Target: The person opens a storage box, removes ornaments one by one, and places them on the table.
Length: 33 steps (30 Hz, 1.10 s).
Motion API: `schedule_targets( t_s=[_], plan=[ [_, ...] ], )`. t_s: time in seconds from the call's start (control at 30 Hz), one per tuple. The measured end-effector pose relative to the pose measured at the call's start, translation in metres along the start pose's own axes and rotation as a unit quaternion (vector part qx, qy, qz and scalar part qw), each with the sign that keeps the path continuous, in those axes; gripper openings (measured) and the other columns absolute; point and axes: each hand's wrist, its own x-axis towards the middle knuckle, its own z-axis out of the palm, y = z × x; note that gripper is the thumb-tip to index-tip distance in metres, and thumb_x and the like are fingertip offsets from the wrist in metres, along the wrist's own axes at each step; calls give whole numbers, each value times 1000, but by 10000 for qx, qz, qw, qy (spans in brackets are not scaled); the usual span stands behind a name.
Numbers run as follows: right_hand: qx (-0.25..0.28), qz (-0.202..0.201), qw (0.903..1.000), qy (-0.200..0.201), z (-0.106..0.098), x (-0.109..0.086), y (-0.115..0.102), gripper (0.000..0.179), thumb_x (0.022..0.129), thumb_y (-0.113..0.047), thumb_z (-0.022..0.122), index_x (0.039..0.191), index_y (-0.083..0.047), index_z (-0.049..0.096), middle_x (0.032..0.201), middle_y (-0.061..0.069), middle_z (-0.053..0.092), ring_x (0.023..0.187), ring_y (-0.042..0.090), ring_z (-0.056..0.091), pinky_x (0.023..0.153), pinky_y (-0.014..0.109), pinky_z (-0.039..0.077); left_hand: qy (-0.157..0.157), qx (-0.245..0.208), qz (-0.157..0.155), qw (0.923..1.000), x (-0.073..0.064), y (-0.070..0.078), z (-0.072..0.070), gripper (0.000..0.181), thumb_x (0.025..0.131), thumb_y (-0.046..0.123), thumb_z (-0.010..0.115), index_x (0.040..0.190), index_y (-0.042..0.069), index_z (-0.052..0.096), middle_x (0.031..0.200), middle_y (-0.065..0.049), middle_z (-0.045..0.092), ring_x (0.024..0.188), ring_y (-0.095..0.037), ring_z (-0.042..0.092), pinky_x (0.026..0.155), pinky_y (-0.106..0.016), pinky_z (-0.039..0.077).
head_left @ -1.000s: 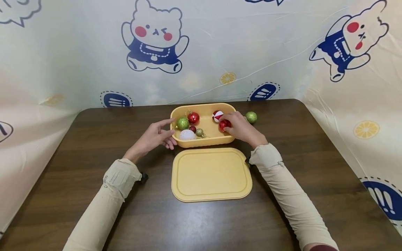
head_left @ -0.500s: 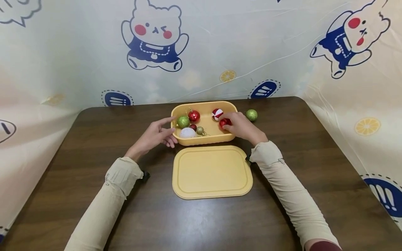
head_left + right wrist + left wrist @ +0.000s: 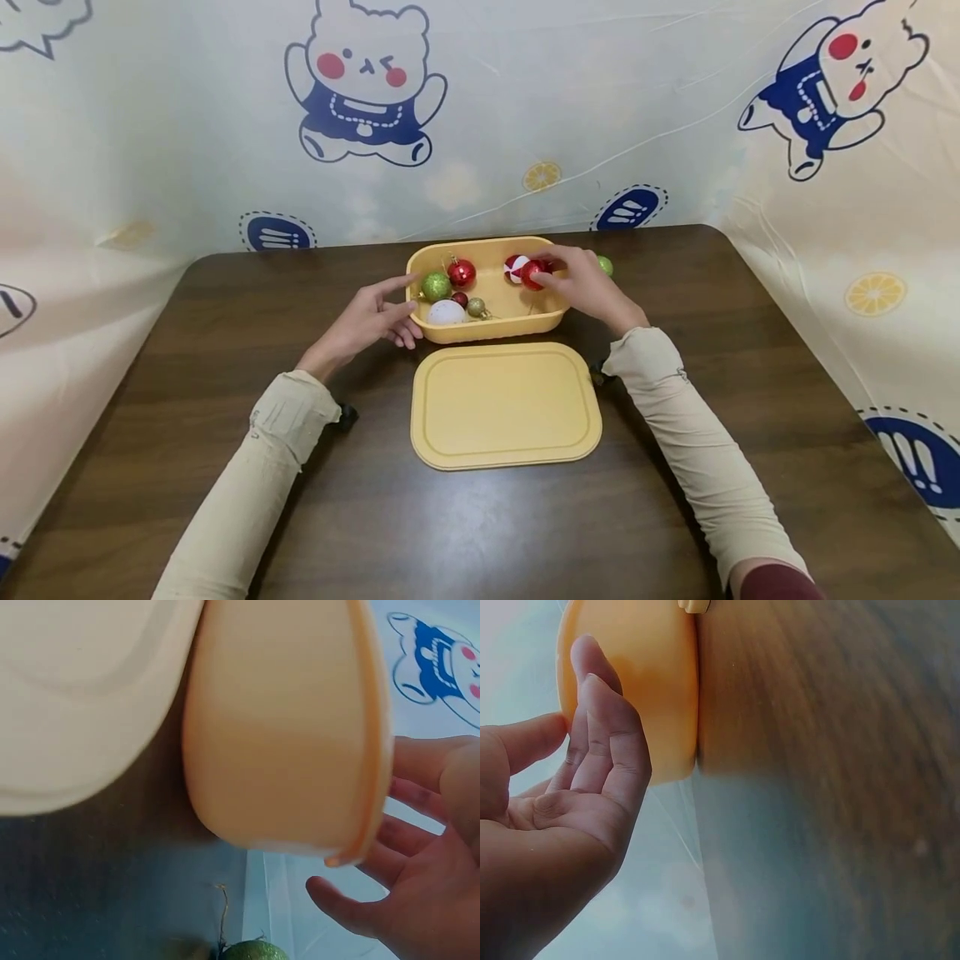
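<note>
Red ball (image 3: 532, 276), pinched by the right hand (image 3: 588, 283), has risen; left hand (image 3: 365, 319) stays spread at the yellow box (image 3: 495, 332)

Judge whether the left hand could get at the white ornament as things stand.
Probably yes: the left hand is at the left end of the box, the white ornament lies inside near that end, and with the lid off, nothing covers it.

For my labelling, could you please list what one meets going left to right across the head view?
Left hand, green glitter ball, small gold ball, red-and-white ball, held red ball, right hand.
</note>
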Motion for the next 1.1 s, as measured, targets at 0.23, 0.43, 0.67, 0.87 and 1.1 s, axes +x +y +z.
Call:
schedule_targets(
  t_s=[0.23, 0.43, 0.67, 0.87, 1.1],
  plan=[
    [544, 306, 9975, 338, -15, -3, 1, 33, 94, -16, 71, 125, -5, 66, 119, 12, 67, 107, 27, 65, 96, 42, 54, 13, -105, 26, 9999, 0, 0, -1, 58, 104, 14, 54, 156, 10, 31, 84, -24, 72, 66, -26, 70, 66, -43, 61],
    [884, 485, 9935, 521, -30, -9, 8, 37, 95, -26, 70, 126, -7, 65, 121, 12, 67, 109, 26, 65, 98, 42, 52, -77, -137, 64, 9999, 2, -2, -2, 58, 104, 14, 54, 156, 9, 31, 87, -29, 70, 66, -26, 70, 67, -44, 61],
    [911, 582, 9905, 849, -57, -16, 18, 39, 97, -31, 67, 127, -6, 64, 120, 15, 66, 110, 26, 64, 96, 31, 52, -10, -170, 5, 9999, -2, -3, -2, 58, 103, 13, 55, 156, 9, 31, 86, -28, 70, 66, -28, 70, 66, -46, 61],
    [818, 958, 9860, 1095, -74, -26, 39, 40, 98, -33, 64, 126, -4, 64, 121, 17, 66, 100, 16, 65, 80, 16, 55, -10, -165, -17, 9999, -3, -4, -2, 57, 103, 10, 54, 156, 9, 32, 85, -28, 70, 66, -30, 70, 66, -47, 61],
    [817, 1269, 9796, 1329, -84, -35, 71, 43, 100, -36, 59, 125, -1, 63, 117, 22, 65, 81, 12, 67, 69, 16, 55, 1, -113, 86, 9999, 0, -6, -3, 56, 104, 12, 54, 156, 10, 33, 86, -29, 70, 66, -30, 70, 67, -49, 60]
  ],
)
